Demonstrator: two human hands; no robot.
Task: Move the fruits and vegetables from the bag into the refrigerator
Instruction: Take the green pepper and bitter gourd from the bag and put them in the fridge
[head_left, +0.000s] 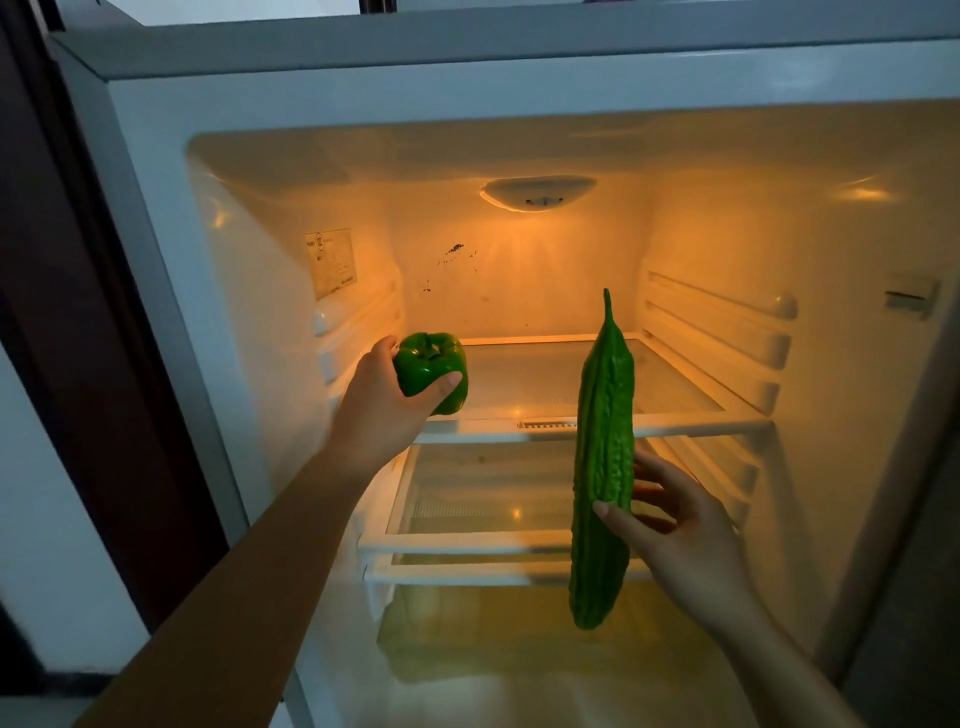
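Observation:
The refrigerator (249, 322) stands open in front of me, lit orange inside. My left hand (382, 408) grips a green bell pepper (428, 369) at the front left edge of the upper glass shelf (670, 384). My right hand (675, 530) holds a long, bumpy green bitter gourd (605, 457) upright by its middle, in front of both shelves; its pointed tip rises above the upper shelf. No bag is in view.
A lower glass shelf (467, 538) sits beneath the upper one, with a crisper drawer (467, 644) under it. Shelf rails (727, 332) line the right wall, and a lamp housing (537, 192) hangs from the ceiling. A dark door frame (78, 364) stands at left.

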